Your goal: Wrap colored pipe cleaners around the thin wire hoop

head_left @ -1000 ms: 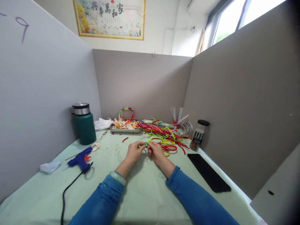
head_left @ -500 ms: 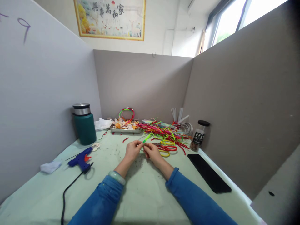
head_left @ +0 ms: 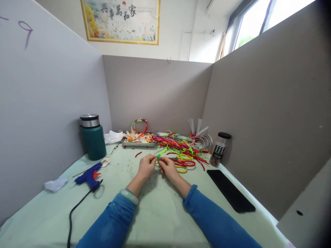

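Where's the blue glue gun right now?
In the head view the blue glue gun lies on the table's left side, left of the left hand, between the green flask and a white cloth.

You see a bright, evenly lit scene — daylight pours from the blown-out window (head_left: 261, 20) at upper right, casting soft shadows on the table (head_left: 160, 213) — while wide-angle distortion bends the edges and the right border darkens.

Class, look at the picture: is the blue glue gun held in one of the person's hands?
No, the blue glue gun lies on the table, while both hands pinch a green pipe cleaner.
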Demonstrator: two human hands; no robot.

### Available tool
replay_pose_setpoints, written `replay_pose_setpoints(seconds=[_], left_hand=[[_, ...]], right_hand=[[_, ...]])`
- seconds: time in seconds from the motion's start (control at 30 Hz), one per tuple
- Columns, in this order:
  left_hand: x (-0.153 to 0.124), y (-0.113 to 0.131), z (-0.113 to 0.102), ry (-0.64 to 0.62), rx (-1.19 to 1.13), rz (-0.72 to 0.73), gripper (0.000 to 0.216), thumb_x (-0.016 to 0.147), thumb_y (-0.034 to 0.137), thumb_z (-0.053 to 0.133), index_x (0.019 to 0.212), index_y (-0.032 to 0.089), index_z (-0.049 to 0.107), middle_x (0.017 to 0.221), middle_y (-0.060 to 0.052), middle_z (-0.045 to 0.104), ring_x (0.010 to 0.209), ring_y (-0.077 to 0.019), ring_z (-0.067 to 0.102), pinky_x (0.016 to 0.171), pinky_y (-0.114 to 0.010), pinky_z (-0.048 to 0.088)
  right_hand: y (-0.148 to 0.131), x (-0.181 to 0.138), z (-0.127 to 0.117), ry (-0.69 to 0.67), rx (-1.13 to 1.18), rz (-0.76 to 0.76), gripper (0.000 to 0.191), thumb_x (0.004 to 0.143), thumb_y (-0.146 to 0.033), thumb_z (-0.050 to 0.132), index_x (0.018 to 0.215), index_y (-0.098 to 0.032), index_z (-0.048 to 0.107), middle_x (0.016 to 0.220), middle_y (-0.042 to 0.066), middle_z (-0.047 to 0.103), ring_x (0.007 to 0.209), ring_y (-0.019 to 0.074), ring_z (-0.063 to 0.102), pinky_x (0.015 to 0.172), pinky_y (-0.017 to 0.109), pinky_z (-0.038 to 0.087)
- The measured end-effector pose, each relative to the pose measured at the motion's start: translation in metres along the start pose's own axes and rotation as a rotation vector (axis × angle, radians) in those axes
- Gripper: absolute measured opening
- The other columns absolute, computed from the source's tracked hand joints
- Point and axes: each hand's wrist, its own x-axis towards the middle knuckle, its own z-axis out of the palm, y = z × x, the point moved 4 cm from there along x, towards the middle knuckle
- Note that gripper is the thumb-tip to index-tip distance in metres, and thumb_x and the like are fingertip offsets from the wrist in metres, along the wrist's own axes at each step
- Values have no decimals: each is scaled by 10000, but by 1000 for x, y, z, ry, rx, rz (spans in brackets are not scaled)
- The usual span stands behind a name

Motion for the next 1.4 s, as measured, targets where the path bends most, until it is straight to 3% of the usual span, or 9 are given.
replay_pose_setpoints(seconds=[0.1,0.37,0.57,0.67,0.83,1.13,1.4], left_hand=[[-1,0,-2,45,36,24,223,805,237,489,796,164,700,716,-20,610,678,-108,533,617,-196,375],[-4,8,-8,131,138,103,226,823,213,469,762,169,682,720,-34,603,694,-123,537,654,-216,384],[-4,10,-10,158,163,125,235,830,197,449,796,169,680,754,-45,618,726,-135,549,675,-229,386],[-3,7,-9,148,198,95,236,830,200,452,812,163,684,748,-47,621,718,-136,549,674,-230,381],[-2,3,-6,106,274,43,239,827,209,461,812,173,696,737,-45,626,699,-133,543,659,-226,369],[-3,3,0,-37,262,35,250,812,175,462,827,190,711,788,-48,649,734,-135,550,675,-225,362],[-4,4,0,-64,257,48,244,782,190,498,905,214,707,779,-36,641,719,-134,543,669,-224,359]], right_hand=[[1,0,1,-1,-13,1,252,716,-344,546,890,-163,562,588,-52,543,348,52,410,329,175,305],[1,0,0,12,-48,-56,144,729,-328,547,739,-186,562,598,-38,542,378,74,434,360,194,309],[-9,0,-8,121,-204,-248,115,727,-294,573,736,-190,623,717,9,558,597,131,503,508,222,386],[-16,-2,-8,132,-270,-318,110,744,-276,556,743,-192,628,781,30,570,727,165,522,594,240,403],[-29,-12,-2,80,-311,-367,125,780,-275,514,771,-200,615,762,27,593,729,174,519,640,259,389],[-26,-13,-3,80,-271,-316,173,793,-324,486,715,-192,566,639,-8,528,609,143,460,575,241,361],[-25,-13,-2,54,-242,-323,213,798,-369,509,704,-187,568,641,-13,518,605,127,458,567,226,364]])
